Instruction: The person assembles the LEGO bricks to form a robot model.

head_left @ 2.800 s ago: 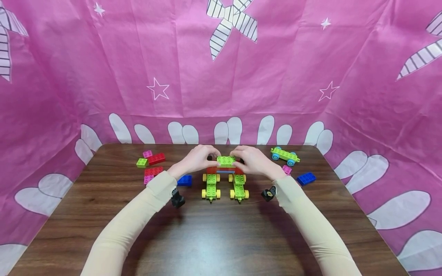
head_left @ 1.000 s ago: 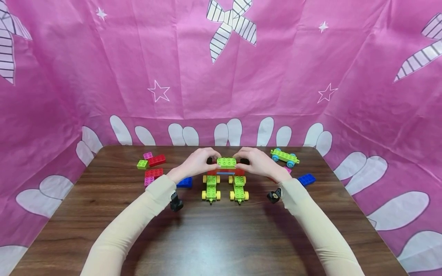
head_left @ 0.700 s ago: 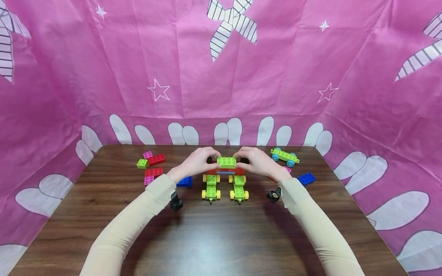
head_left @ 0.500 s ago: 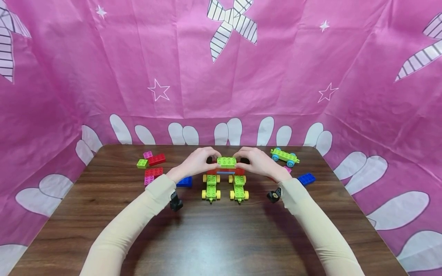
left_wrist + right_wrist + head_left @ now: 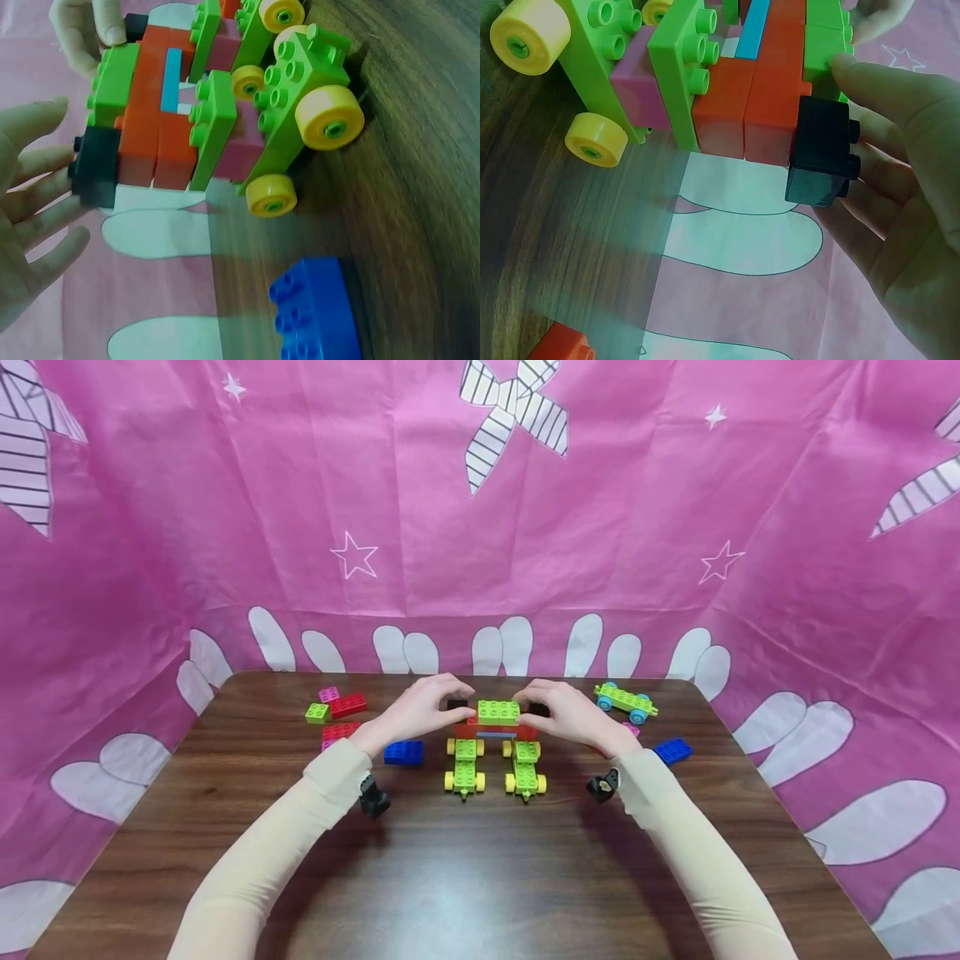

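Observation:
A toy-brick build stands mid-table on two green wheeled bases point(image 5: 465, 774) with yellow wheels. Pink bricks point(image 5: 241, 133) and green plates rise from the bases to red bricks point(image 5: 772, 97) spanning across, with a thin blue strip point(image 5: 172, 79) under the span. Two green bricks point(image 5: 498, 712) sit on top, between black bricks point(image 5: 821, 146) at the ends. My left hand point(image 5: 420, 710) is spread behind the left black brick point(image 5: 97, 165), thumb apart from the bricks. My right hand point(image 5: 570, 714) curls round the right end, thumb against the green brick, fingers behind the black one.
To the left lie red bricks point(image 5: 348, 705), a small green brick point(image 5: 317, 712), a pink brick point(image 5: 328, 694) and a blue brick point(image 5: 403, 752). At right are a blue-wheeled green base point(image 5: 626, 701) and another blue brick point(image 5: 672, 751). A pink cloth hangs behind.
My left hand has drawn back to the left, its thumb coming off the green bricks. The right hand stays at the right end. The whole head view has shifted slightly.

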`<action>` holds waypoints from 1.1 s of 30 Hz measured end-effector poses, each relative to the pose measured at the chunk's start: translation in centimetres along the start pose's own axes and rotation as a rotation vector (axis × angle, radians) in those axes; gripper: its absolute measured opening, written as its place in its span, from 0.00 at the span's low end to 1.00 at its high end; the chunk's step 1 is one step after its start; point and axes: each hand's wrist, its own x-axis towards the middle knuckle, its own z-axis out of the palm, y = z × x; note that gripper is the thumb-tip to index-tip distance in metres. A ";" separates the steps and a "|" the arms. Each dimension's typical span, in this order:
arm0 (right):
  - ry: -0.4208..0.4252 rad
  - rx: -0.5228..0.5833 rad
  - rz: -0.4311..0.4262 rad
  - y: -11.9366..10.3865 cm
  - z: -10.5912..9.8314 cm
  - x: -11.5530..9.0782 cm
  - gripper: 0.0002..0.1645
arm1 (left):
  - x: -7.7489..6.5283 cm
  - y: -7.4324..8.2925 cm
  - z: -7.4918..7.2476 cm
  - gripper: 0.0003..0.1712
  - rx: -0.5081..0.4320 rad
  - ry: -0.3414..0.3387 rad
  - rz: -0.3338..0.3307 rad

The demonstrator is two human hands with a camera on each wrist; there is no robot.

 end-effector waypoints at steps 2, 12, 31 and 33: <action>-0.003 0.007 0.006 0.0 0.0 0.0 0.16 | -0.5 -0.3 -0.5 0.23 0.000 0.004 -0.017; 0.009 -0.012 -0.017 0.1 -0.1 0.0 0.16 | -4.2 -2.7 -2.0 0.24 0.016 -0.029 -0.064; -0.004 -0.021 -0.008 -0.1 -0.2 0.0 0.16 | -8.3 -7.4 -0.2 0.27 0.123 -0.182 -0.111; -0.005 -0.017 -0.004 -0.1 -0.2 -0.1 0.16 | -8.5 -7.6 -0.1 0.27 0.129 -0.184 -0.104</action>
